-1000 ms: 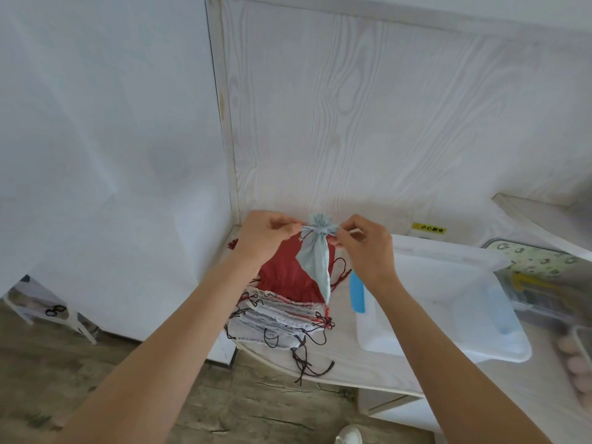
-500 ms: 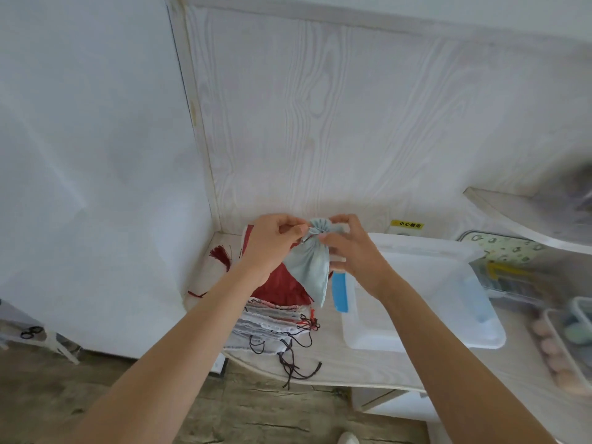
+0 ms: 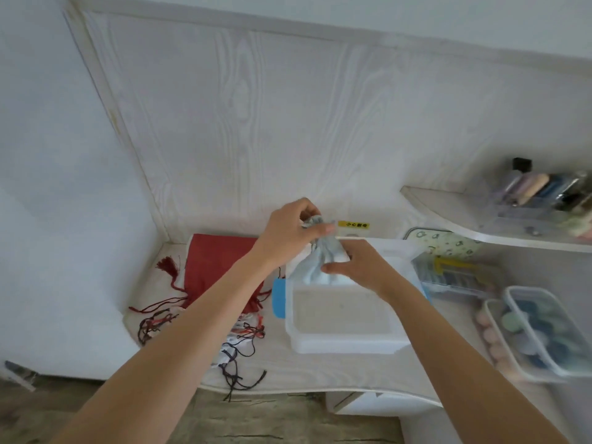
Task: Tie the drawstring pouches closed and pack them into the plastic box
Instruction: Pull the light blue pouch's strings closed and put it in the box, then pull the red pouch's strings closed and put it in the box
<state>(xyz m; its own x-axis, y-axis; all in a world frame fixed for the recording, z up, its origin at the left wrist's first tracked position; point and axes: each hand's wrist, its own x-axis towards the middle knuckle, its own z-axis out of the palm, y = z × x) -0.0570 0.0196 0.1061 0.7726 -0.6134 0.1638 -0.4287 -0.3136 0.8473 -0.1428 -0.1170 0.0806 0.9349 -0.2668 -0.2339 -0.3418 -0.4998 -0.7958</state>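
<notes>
- Hanging over the far rim of the plastic box (image 3: pixel 339 342), the pale blue pouch (image 3: pixel 315 269) dips its lower end just inside; the rest of the box floor shows bare.
- Left of the box, a red pouch (image 3: pixel 221 261) and tangled cords (image 3: pixel 237 347) crowd the table (image 3: pixel 282 370) up to its front edge.
- Left hand (image 3: pixel 288 233) pinches the pouch's gathered neck from above.
- Right hand (image 3: pixel 358 267), fingers curled, grips the pouch body at the far rim.

Left hand (image 3: pixel 290 230) curled, pinching at fingertips; right hand (image 3: pixel 358 267) just below, fingers bent, gripping.
</notes>
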